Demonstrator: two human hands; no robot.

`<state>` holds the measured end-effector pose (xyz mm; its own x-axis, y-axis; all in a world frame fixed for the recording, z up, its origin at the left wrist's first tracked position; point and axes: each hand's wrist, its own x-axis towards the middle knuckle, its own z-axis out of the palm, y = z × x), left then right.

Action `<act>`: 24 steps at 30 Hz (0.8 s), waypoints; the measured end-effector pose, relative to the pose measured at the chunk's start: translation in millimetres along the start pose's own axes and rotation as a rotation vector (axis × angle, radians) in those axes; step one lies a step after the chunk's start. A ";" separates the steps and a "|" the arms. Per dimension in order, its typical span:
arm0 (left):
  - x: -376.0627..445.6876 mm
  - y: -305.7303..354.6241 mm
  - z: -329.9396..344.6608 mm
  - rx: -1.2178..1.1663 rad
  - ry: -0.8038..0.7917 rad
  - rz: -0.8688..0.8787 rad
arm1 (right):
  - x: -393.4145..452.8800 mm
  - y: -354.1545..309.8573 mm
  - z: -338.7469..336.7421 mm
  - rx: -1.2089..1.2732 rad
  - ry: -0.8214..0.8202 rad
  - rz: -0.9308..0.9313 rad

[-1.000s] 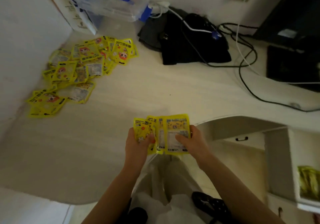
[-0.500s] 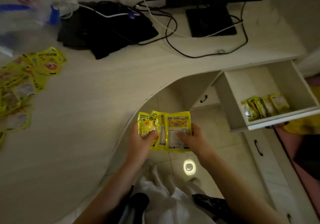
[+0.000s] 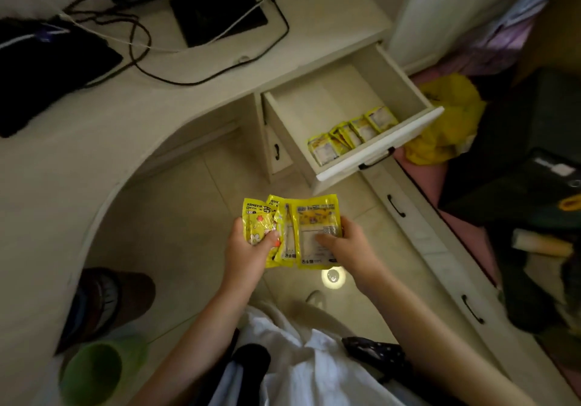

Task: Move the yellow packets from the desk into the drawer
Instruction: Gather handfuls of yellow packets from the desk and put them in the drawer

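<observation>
A fanned bunch of yellow packets is held between both hands over the floor, below and left of the open drawer. My left hand grips the left side of the bunch, thumb on top. My right hand grips the right side. The white drawer stands pulled out at the upper right. Several yellow packets lie in a row against its front wall. The pile of packets on the desk is out of view.
The curved white desk carries a black monitor base, cables and a dark bag. Closed drawers with black handles run down the right. A yellow bag lies beyond the drawer. A green cup is at the lower left.
The view has swung right, from the packet pile on the desk to the open drawer. Both hands keep the same bunch of packets, now nearer the drawer.
</observation>
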<state>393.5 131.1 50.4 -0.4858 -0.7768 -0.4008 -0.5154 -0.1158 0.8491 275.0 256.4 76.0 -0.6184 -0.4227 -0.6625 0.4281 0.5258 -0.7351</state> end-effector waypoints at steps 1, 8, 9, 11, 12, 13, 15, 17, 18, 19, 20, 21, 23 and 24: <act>-2.8 4.2 14.8 -0.002 -0.013 0.000 | 0.3 2.9 -15.7 0.016 0.014 0.008; -0.7 39.6 98.2 0.037 -0.112 0.033 | 15.0 8.1 -100.1 0.112 0.109 0.053; 1.6 45.1 107.1 0.049 -0.122 0.036 | 19.7 6.8 -108.4 0.121 0.116 0.058; 8.6 55.1 123.5 0.063 -0.136 0.035 | 30.9 1.8 -123.4 0.137 0.121 0.059; 13.5 59.8 131.4 0.067 -0.140 0.036 | 37.3 -1.8 -130.3 0.141 0.124 0.055; 19.4 65.0 139.6 0.069 -0.143 0.035 | 44.2 -6.3 -137.3 0.143 0.127 0.049; 33.8 76.2 155.6 0.069 -0.156 0.038 | 60.4 -16.7 -151.0 0.148 0.130 0.038; 52.5 88.2 171.1 0.080 -0.169 0.035 | 79.7 -29.5 -164.1 0.145 0.133 0.033; 63.8 92.5 178.8 0.085 -0.170 0.033 | 90.1 -36.1 -170.5 0.142 0.135 0.032; 74.8 99.3 185.9 0.093 -0.175 0.027 | 100.3 -43.8 -176.5 0.140 0.139 0.034; 85.6 107.4 193.0 0.097 -0.175 0.029 | 111.0 -51.5 -182.2 0.134 0.142 0.032; 96.5 114.5 199.8 0.105 -0.172 0.022 | 121.5 -59.8 -187.6 0.128 0.141 0.029; 116.7 125.0 212.6 0.109 -0.170 0.008 | 141.6 -75.7 -197.8 0.108 0.137 0.028; 125.1 131.8 218.7 0.110 -0.172 0.009 | 152.4 -82.3 -202.6 0.098 0.140 0.029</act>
<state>110.4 154.1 36.9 -0.5992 -0.6593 -0.4543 -0.5801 -0.0337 0.8139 12.0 298.3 64.8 -0.6876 -0.2978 -0.6622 0.5054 0.4585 -0.7310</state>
